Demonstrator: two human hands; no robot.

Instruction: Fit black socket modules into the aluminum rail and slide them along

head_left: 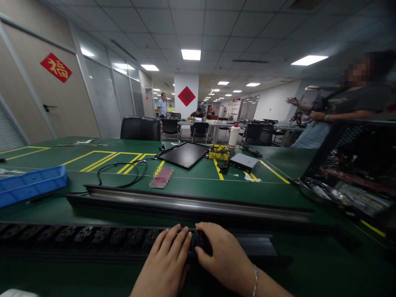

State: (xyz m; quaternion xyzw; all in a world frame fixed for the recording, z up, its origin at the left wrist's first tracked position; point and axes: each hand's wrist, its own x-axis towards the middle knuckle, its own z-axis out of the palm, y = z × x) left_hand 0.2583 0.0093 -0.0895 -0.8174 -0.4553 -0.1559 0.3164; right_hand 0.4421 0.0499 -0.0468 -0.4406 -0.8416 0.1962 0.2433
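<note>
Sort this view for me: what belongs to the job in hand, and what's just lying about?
Apparently in the job:
black part, in the right hand
black strip, under the left hand
black modules along the strip
long channel, possibly

Apparently lying about:
blue tray
black panel
white bottle

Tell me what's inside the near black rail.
Black modules stand in a row in the rail, left of the left hand; what it and the right hand cover can't be seen.

Ceiling lights [191, 54] glow white ahead, but the table [198, 188] around my fingers [170, 244] is dim. The right edge looks blurred and stretched.
</note>
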